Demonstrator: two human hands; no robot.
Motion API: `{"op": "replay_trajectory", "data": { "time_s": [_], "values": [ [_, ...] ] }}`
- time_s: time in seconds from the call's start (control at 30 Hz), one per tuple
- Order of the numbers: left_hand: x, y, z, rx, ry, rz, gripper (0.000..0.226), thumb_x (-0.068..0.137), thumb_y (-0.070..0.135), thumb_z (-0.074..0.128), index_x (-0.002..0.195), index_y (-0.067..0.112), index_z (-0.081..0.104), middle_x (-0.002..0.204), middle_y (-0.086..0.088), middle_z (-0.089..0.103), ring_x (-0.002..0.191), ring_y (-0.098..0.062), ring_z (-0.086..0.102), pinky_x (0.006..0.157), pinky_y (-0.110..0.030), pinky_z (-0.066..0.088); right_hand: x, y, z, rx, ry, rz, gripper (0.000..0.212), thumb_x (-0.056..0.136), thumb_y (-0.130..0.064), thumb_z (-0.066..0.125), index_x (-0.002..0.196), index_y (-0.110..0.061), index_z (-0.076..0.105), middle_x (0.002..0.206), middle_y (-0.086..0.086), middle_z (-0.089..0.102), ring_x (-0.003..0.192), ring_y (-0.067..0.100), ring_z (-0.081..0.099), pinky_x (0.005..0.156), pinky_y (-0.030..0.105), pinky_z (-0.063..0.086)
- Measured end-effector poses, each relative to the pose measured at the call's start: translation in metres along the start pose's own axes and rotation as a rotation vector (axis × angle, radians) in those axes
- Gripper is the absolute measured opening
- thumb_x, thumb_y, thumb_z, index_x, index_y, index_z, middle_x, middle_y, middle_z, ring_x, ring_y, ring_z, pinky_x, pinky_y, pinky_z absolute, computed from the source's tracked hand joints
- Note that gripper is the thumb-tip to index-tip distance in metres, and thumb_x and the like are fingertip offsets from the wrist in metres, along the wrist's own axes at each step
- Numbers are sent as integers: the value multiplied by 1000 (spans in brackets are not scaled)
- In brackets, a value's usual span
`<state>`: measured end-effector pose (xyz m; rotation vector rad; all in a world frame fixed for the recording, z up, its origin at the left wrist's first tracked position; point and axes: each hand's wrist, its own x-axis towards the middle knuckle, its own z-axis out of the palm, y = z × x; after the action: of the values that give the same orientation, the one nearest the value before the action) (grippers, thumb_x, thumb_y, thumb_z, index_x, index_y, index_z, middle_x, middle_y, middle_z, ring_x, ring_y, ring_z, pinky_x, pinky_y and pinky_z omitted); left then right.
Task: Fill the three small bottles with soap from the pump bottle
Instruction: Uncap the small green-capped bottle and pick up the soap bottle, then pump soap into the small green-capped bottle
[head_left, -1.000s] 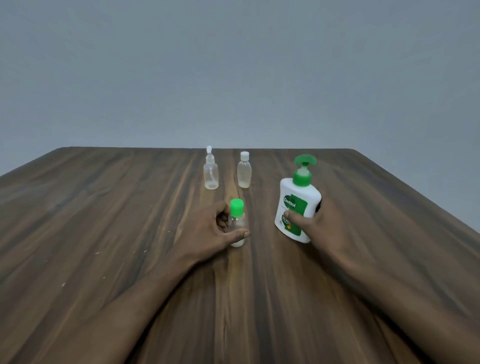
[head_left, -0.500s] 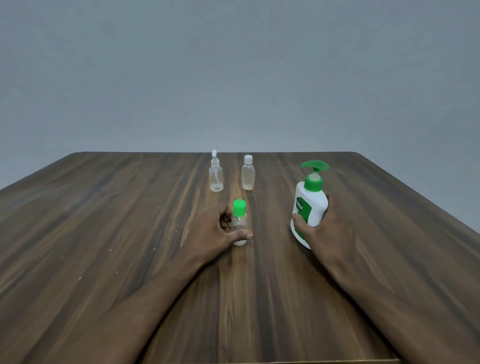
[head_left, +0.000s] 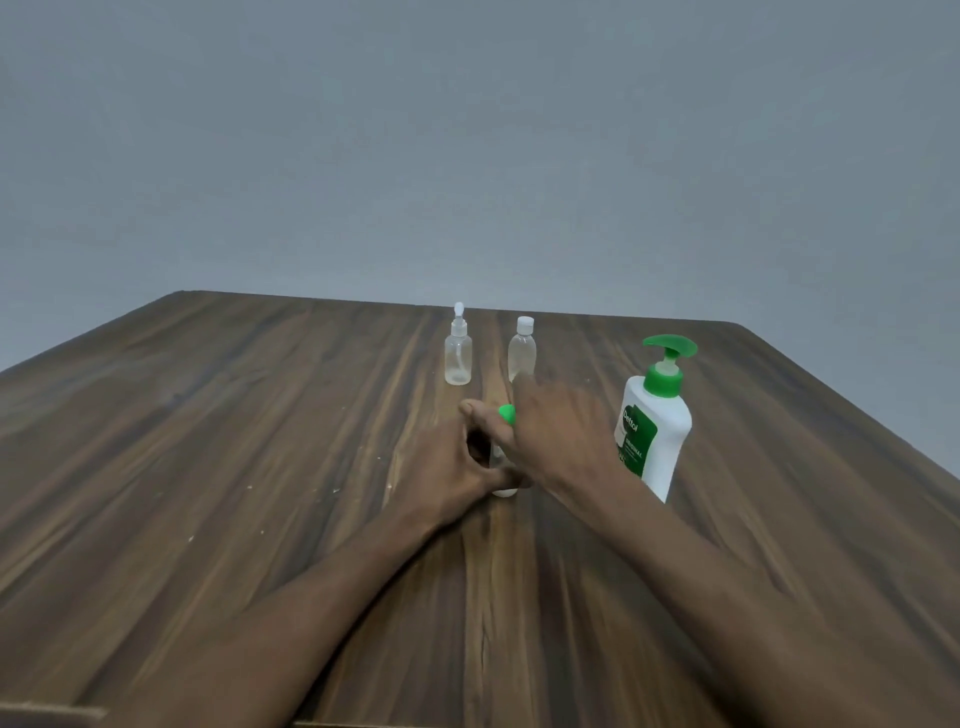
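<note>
Progress: early, by my reading. All three small bottles have their tops on and no soap has visibly gone in, so all three fills look left to do.
Step in hand: probably opening the green-cap bottle (head_left: 504, 490), the nearest of the three, at mid-counter.
Left hand (head_left: 452, 457): fingers (head_left: 467, 409) curled round the green-cap bottle's body, holding it upright on the counter (head_left: 260, 441).
Right hand (head_left: 556, 431): laid over the green cap (head_left: 506, 414), which peeks out at the hand's left edge. Whether its fingers pinch the cap is hidden, so I cannot tell.
Pump bottle (head_left: 655, 431): stands upright just right of the right hand, gripped by neither hand. The right forearm crosses in front of its lower part. It is white and opaque, so the soap level cannot be read.
Spray bottle (head_left: 458, 358): far centre, upright, clear, top on. It looks near empty, though I cannot rule out a trace at the bottom.
White-cap bottle (head_left: 521, 353): just beside the spray bottle on its right, capped. Its wall is slightly hazy and the fill is unclear.
Green-cap bottle contents: hidden by the hands.
Left to do: uncap, pump soap in and recap, three times over.
</note>
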<state>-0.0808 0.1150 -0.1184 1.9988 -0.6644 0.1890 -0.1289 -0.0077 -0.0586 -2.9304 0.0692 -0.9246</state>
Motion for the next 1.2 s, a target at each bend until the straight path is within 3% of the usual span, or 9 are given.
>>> {"op": "replay_trajectory", "data": {
  "time_s": [0.2, 0.33, 0.47, 0.63, 0.77, 0.87, 0.93, 1.03, 1.2],
  "values": [
    [2, -5, -1, -93, -39, -1, 30, 59, 27, 92, 77, 23, 67, 69, -5, 65, 59, -15, 54, 59, -41, 47, 9, 12, 16, 62, 30, -244, 41, 98, -34, 47, 62, -19, 34, 56, 1, 36, 48, 32, 47, 48, 31, 24],
    [5, -7, 0, -155, -91, 7, 26, 65, 19, 91, 83, 19, 72, 65, 2, 60, 58, -4, 48, 58, -27, 42, 14, 28, 12, 115, -218, -389, 32, 101, -38, 36, 88, -12, 50, 82, 2, 47, 70, 24, 47, 63, 37, 37],
    [7, -9, 1, -166, -72, -15, 37, 58, 31, 90, 85, 15, 70, 77, -10, 70, 62, -16, 60, 64, -42, 53, 17, 25, -26, 317, -438, -422, 30, 90, -4, 52, 118, -15, 55, 109, -4, 45, 95, 12, 44, 74, 14, 35],
    [7, -8, 0, -155, -69, -16, 37, 59, 25, 92, 91, 22, 72, 79, -11, 69, 64, -10, 56, 65, -42, 52, 28, 8, -35, -53, -401, -163, 40, 94, -53, 54, 81, -15, 50, 78, 0, 45, 79, 25, 53, 64, 32, 35],
    [5, -7, 0, -185, -75, -40, 38, 60, 20, 94, 89, 10, 72, 70, -3, 64, 60, -7, 51, 56, -26, 44, 33, 7, -45, 137, -605, -208, 11, 89, -24, 60, 99, -21, 61, 95, -2, 60, 91, 19, 55, 68, 28, 38],
    [5, -6, 0, -168, -63, -46, 39, 60, 24, 94, 88, 11, 70, 71, -5, 68, 61, -8, 55, 60, -35, 51, 34, 5, -44, 115, -514, -136, 28, 92, -39, 59, 112, -19, 62, 105, 4, 62, 99, 22, 57, 75, 30, 42],
    [5, -7, -1, -159, -61, -46, 36, 61, 22, 94, 84, 11, 68, 67, 2, 63, 60, -7, 53, 59, -29, 48, 35, 3, -37, -26, -437, -114, 36, 95, -47, 55, 83, -13, 57, 84, 7, 54, 81, 27, 57, 66, 32, 41],
    [5, -7, -1, -160, -63, -39, 37, 59, 22, 95, 81, 11, 67, 66, 2, 60, 59, -7, 50, 58, -29, 46, 35, 4, -40, 95, -524, -175, 20, 95, -26, 59, 86, -11, 68, 79, 8, 62, 60, 12, 55, 63, 27, 46],
    [5, -7, -1, -157, -54, -52, 39, 58, 26, 96, 85, 12, 73, 78, -12, 72, 62, -14, 57, 62, -33, 53, 40, 19, -61, 207, -317, -166, 36, 87, -2, 59, 114, -22, 71, 108, -5, 68, 94, 10, 59, 74, 11, 41]
  ]
}}
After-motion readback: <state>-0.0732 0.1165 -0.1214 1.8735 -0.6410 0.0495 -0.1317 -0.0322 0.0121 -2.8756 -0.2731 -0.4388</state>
